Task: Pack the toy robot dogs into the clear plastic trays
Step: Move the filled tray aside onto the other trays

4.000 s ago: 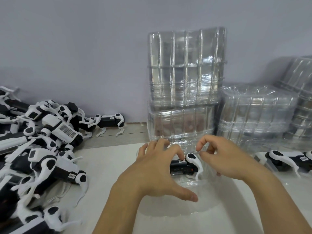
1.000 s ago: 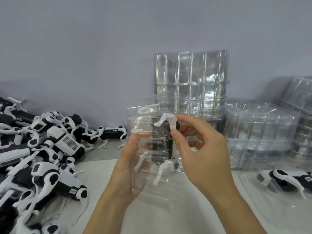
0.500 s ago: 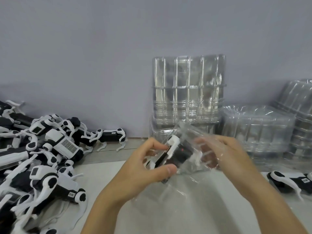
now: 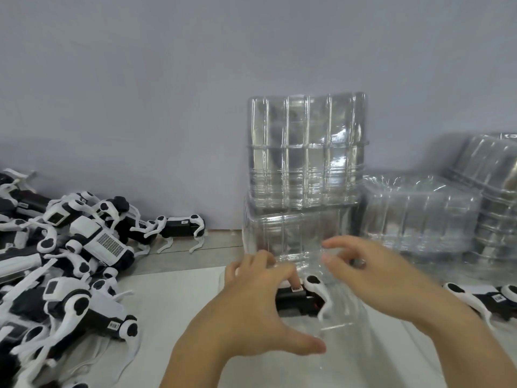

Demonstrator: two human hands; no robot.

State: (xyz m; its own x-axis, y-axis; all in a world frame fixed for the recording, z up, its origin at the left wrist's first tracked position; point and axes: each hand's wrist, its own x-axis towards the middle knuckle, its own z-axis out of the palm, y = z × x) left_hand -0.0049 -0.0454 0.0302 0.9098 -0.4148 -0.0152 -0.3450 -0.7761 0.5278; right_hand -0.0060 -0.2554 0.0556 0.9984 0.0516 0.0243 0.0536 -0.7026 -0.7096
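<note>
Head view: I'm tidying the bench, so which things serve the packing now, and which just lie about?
In use:
left hand
right hand
toy robot dog
clear tray

Lying about:
dog pile
tray stacks
packed dog

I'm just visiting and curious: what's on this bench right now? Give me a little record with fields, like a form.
Setting: white bench against a grey wall
Left hand: fingers on a black-and-white toy dog
Right hand: hovering above the dog, fingers curled, holding nothing I can make out
Dog: lying in a clear tray on the bench
Left side: pile of loose dogs
Behind: stacks of empty trays
Right edge: another dog lying flat
</note>
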